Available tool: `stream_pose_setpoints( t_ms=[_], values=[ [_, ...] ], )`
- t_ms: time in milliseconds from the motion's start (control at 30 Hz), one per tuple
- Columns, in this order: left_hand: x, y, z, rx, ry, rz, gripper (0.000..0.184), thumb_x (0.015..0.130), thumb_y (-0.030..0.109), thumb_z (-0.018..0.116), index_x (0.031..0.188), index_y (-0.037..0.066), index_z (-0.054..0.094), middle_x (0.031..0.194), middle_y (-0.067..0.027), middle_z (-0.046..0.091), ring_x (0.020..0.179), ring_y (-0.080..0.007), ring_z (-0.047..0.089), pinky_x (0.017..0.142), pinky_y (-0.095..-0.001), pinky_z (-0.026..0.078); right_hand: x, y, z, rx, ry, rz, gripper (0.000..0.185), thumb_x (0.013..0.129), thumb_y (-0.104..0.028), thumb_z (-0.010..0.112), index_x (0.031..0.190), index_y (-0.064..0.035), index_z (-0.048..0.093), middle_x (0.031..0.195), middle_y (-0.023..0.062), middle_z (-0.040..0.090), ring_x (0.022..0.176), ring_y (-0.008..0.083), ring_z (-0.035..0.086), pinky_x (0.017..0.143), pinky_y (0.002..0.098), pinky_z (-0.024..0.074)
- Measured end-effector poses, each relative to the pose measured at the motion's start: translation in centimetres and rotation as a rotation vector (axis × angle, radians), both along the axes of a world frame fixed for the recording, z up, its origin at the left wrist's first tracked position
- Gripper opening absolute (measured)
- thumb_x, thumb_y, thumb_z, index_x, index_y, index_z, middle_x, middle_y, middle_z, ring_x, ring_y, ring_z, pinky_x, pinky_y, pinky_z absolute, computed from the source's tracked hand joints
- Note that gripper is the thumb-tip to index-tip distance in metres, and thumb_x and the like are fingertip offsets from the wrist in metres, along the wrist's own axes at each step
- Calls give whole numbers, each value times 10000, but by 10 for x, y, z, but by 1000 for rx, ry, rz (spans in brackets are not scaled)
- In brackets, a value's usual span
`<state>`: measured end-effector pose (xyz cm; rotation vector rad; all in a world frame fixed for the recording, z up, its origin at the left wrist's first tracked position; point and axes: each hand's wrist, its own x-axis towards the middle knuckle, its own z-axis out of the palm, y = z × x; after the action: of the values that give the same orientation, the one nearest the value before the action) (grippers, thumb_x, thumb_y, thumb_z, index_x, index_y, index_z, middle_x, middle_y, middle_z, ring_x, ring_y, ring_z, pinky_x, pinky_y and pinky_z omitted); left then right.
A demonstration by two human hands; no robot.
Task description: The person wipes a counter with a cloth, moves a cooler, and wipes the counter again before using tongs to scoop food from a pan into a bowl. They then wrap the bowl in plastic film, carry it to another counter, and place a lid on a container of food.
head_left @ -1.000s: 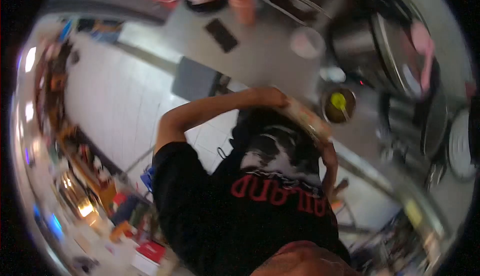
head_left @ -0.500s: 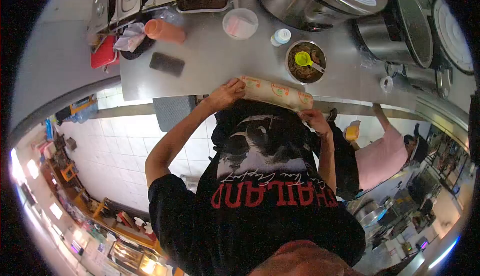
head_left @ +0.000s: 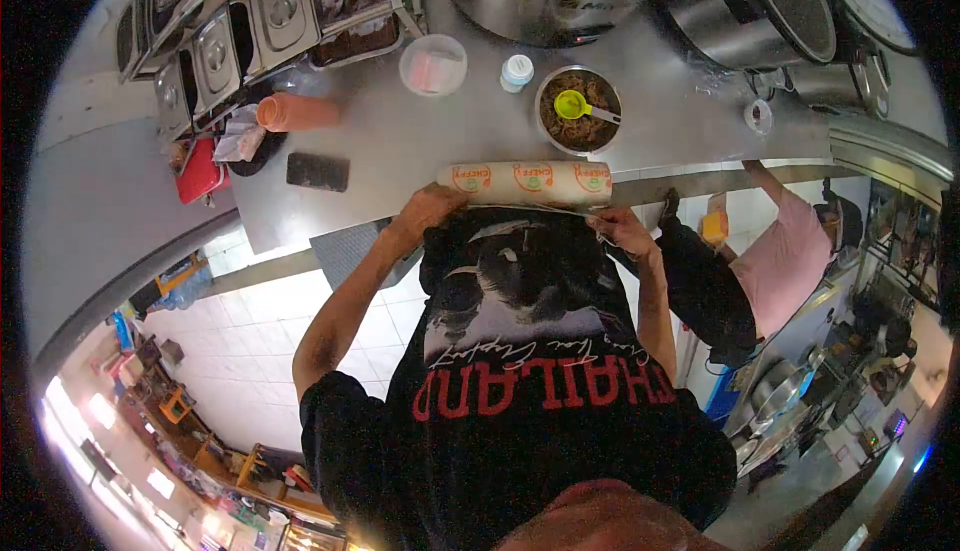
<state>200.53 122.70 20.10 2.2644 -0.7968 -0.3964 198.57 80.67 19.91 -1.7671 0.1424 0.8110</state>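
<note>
1 CHEFFY-printed roll [head_left: 530,183], lying crosswise at the near edge of the desk [head_left: 400,146]; as I view it remotely, left hand [head_left: 430,208] grasping its left end; right hand [head_left: 624,232] pinching at its lower right edge; beyond, 1 steel bowl [head_left: 557,148] holding brown food [head_left: 594,134] and 1 lime-green measuring scoop [head_left: 571,104]; 1 white bottle [head_left: 517,74] just beside the bowl; 1 orange bottle [head_left: 300,112] farther left.

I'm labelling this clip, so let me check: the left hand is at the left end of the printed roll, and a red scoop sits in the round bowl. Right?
One thing is wrong: the scoop is yellow-green, not red, as the head view shows. It does sit in the round bowl, and the left hand is at the left end of the printed roll.
</note>
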Motion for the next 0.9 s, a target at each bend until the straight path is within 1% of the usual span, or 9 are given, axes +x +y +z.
stream_pose_setpoints(
  t_ms=[100,267,400,533,600,667,700,800,900],
  values=[
    [-7,0,8,-58,286,171,321,862,254,564,1079,23,616,972,-186,678,933,-391,646,843,-459,511,6,-3,5,-143,113,89,298,922,-276,680,780,-13,677,657,-52,527,608,51,436,533,266,355],
    [-22,7,16,-145,395,297,299,845,210,592,1095,49,622,976,-199,664,930,-399,642,821,-471,508,1,5,7,-117,20,39,278,901,-261,701,810,2,693,660,-30,557,613,51,466,550,258,388],
    [-8,-6,60,82,197,305,227,800,85,634,1024,53,648,1033,-172,641,971,-391,610,792,-451,508,12,26,49,-211,-252,47,245,869,-224,736,863,21,722,679,16,610,619,63,529,535,263,415],
    [14,-29,79,-54,-70,383,183,736,-66,655,887,35,669,1057,-129,637,1005,-365,585,827,-406,509,16,26,79,-269,-340,17,154,822,-146,736,944,-53,752,842,132,718,674,222,661,621,348,519],
    [25,-41,91,-181,-160,503,153,736,-78,653,856,17,656,1086,-123,639,1027,-352,587,845,-393,504,3,22,59,-166,-479,-51,104,812,-102,733,897,-44,748,800,137,706,653,233,652,609,339,509],
    [17,-41,92,-314,-86,539,141,742,-81,648,853,6,644,1089,-119,653,1038,-339,598,858,-390,498,12,30,113,-251,-619,82,84,801,-79,736,876,-42,746,784,138,701,664,235,658,616,334,509],
    [14,-40,92,-380,-43,555,136,745,-83,645,851,1,637,1090,-117,660,1044,-333,604,865,-388,494,13,41,145,-204,-475,-32,78,775,-47,748,853,-47,744,744,123,689,665,232,657,622,339,507],
    [11,-37,98,-339,38,620,134,763,-100,619,839,9,632,1034,-119,687,1027,-322,626,872,-392,495,0,30,110,-243,-465,-180,90,759,-38,760,846,-52,742,695,100,669,645,222,643,614,339,501],
    [9,-41,122,-240,-185,508,153,772,-100,597,849,25,640,963,-117,704,983,-308,647,890,-398,484,11,39,175,-181,-719,-59,56,773,-59,753,795,-42,705,676,89,660,598,203,612,561,312,472]
  ],
)
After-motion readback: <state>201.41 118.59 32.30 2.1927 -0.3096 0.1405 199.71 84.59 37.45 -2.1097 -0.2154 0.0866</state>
